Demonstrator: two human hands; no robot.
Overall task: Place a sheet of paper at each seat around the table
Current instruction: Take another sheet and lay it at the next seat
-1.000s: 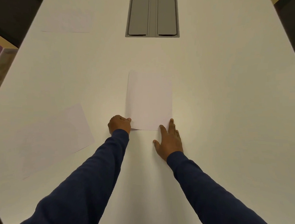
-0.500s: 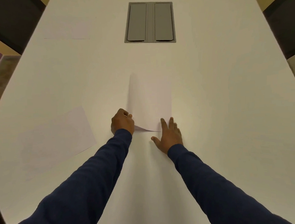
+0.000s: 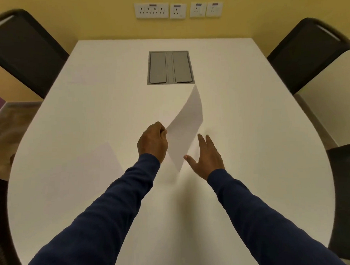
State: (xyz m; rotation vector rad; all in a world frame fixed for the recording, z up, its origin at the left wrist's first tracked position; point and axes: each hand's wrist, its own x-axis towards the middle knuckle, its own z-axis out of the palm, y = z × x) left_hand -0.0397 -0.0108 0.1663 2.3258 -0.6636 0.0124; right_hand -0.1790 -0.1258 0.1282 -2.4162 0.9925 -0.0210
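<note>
My left hand [image 3: 153, 142] pinches a white sheet of paper [image 3: 185, 128] by its edge and holds it curled and tilted above the middle of the white table [image 3: 251, 149]. Beside the sheet's lower corner, my right hand [image 3: 206, 158] hovers open with fingers spread and holds nothing. A second sheet [image 3: 85, 168] lies flat on the table at the near left seat. A third sheet [image 3: 77, 79] lies faintly visible at the far left seat.
A grey cable hatch [image 3: 170, 67] is set into the table's far middle. Dark chairs stand at far left [image 3: 24, 52], far right [image 3: 307, 52] and near right [image 3: 347, 201]. Wall sockets [image 3: 177, 10] line the yellow wall behind.
My left hand has lifted the middle sheet off the table and it now curls in the air. My right hand came off the sheet. The view tilted up, showing chairs and wall.
</note>
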